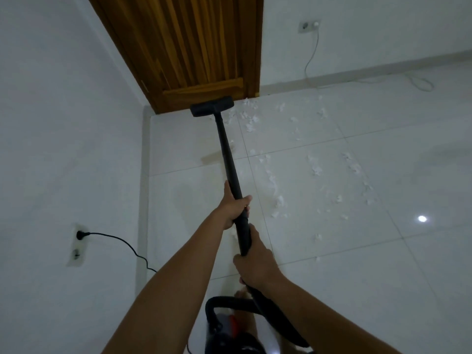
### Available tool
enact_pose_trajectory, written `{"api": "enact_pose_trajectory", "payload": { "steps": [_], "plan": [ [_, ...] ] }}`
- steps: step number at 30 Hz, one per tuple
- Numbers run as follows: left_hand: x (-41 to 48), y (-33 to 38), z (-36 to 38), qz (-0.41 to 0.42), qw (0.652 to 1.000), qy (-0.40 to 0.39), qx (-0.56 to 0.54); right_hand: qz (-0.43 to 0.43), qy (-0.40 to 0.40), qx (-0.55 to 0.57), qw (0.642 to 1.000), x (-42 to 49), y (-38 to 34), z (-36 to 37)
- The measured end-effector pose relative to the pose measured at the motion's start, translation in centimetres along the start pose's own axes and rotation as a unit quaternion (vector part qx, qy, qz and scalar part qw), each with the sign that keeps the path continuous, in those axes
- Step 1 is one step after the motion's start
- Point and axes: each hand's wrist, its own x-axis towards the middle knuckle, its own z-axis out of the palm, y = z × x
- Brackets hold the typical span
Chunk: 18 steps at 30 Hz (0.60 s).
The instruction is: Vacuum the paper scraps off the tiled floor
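Your left hand (234, 206) curls round the black wand (226, 149) at the higher grip; your right hand (256, 264) wraps the same wand just below, near where the hose (278, 320) joins; the wand slants away to the floor head (212, 106), which sits on the tiled floor (332, 290) at the foot of the wooden door (194, 47); the paper scraps (278, 200) lie strewn right of the wand (thickest by the door corner, then in loose rows across the tiles); the vacuum body (229, 325) stands beneath your arms; a black cord (115, 238) hangs from the left wall socket (79, 235).
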Motion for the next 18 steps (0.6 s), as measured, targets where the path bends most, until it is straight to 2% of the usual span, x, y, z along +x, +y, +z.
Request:
{"api": "enact_pose_trajectory", "payload": {
  "steps": [6,10,13,18],
  "plan": [
    [0.1,-0.3,-0.7,-0.044,0.999,0.007,0.021,-0.013,0.015,-0.066,0.998,0.3,-0.2,1.5],
    [0.5,-2.0,-2.0,-0.021,0.999,0.017,0.034,0.002,-0.044,0.049,0.998,0.7,-0.5,2.4],
    [0.6,-3.4,-2.6,-0.02,1.0,0.013,0.004,0.011,-0.075,0.134,0.988,0.3,-0.5,2.9],
    [0.8,-4.7,-2.6,-0.02,0.998,0.025,-0.061,0.018,-0.086,0.199,0.976,-0.3,-0.4,3.3]
  ]
}}
